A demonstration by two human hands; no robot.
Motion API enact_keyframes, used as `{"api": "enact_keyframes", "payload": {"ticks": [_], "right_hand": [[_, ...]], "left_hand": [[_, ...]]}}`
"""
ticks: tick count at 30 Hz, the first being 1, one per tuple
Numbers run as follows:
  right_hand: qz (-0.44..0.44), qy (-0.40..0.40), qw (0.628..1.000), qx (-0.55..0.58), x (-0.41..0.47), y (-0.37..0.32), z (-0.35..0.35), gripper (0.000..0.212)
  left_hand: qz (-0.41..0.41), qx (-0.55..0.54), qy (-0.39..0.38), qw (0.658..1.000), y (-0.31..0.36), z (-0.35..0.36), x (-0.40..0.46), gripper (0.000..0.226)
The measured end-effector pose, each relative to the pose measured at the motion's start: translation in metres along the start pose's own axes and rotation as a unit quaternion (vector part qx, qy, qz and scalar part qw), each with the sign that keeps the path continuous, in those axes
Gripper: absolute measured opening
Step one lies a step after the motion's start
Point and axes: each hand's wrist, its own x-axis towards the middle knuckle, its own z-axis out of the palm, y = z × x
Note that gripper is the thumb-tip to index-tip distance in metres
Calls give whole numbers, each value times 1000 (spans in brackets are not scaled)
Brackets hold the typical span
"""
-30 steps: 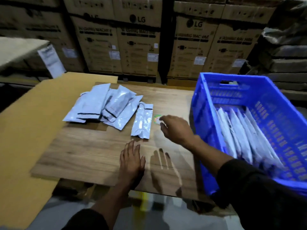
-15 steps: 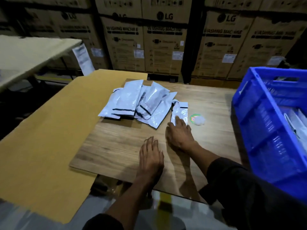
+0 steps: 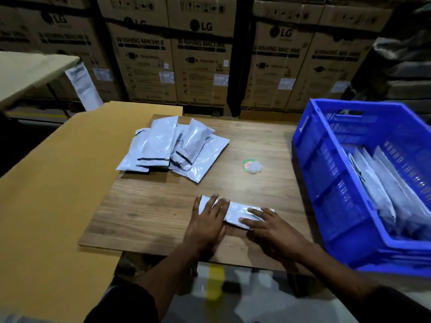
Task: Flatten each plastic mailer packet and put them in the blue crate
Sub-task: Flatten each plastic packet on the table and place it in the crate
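Note:
One silvery plastic mailer packet [image 3: 235, 212] lies crosswise on the wooden board [image 3: 149, 206] near its front edge. My left hand [image 3: 206, 226] presses flat on the packet's left end with straight fingers. My right hand [image 3: 270, 229] presses flat on its right end. A loose pile of several more mailer packets [image 3: 172, 148] lies at the back left of the board. The blue crate [image 3: 326, 173] stands at the right and holds several flattened packets [image 3: 382, 190] leaning on edge.
A small round green-rimmed tape roll [image 3: 251, 165] with clear wrapping lies between the pile and the crate. A yellow-brown cardboard sheet [image 3: 46, 194] spreads under the board to the left. Stacked washing machine cartons [image 3: 200, 57] form a wall behind.
My right hand pulled one packet from beside the pile toward the board's front edge. Both hands now press on it; before, my left hand lay on the bare board.

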Motion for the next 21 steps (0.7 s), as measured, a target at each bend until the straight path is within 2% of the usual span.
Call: {"api": "enact_keyframes", "payload": {"ticks": [2, 4, 5, 8, 9, 10, 12, 18, 21], "right_hand": [[18, 41, 999, 6, -3, -1, -4, 15], [33, 78, 996, 8, -4, -7, -4, 19], [43, 87, 995, 13, -6, -10, -2, 28], [125, 83, 987, 50, -9, -14, 4, 74], [141, 79, 986, 49, -9, -14, 4, 79], [143, 79, 986, 40, -8, -14, 5, 72], [117, 87, 989, 14, -8, -14, 4, 41], [102, 72, 992, 22, -20, -16, 13, 43], [120, 118, 985, 29, -21, -25, 8, 43]], "left_hand": [[30, 12, -10, 999, -3, 8, -4, 52], [39, 12, -4, 999, -5, 10, -8, 48], [39, 8, 3, 999, -5, 10, -9, 46], [46, -9, 13, 999, -5, 6, -14, 44], [44, -13, 5, 999, -7, 4, -16, 46], [42, -20, -5, 999, -8, 1, -17, 49], [39, -47, -34, 998, -10, -6, -21, 59], [41, -97, -121, 987, -17, -18, -25, 66], [-7, -114, -95, 989, -14, -20, -21, 62]]}}
